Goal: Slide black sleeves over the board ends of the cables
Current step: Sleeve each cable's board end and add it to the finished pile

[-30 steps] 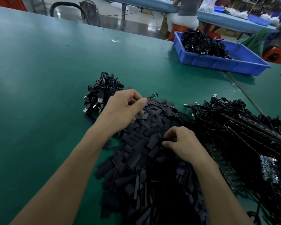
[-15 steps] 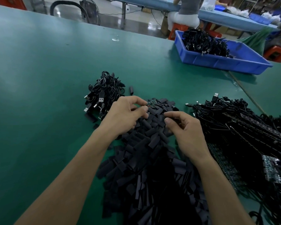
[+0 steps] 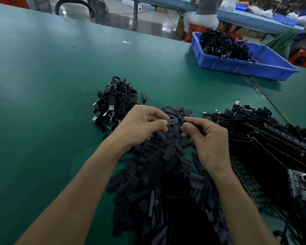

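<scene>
Fingers [image 3: 159,123] of L hand [image 3: 140,128], just right of a cable bundle [image 3: 115,101], pinched a small green board [image 3: 172,121] above the sleeve pile [image 3: 162,174] on the desk [image 3: 42,103]. R hand [image 3: 208,142] fingers pinched one sleeve [image 3: 196,126] just beside the board's right end. More cables [image 3: 263,138] lay to the right; blue bin [image 3: 245,68] w/ cables sat far right.

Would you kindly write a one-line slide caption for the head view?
Left hand pinches a small board, right hand holds a black sleeve beside it, above the sleeve pile.
</scene>
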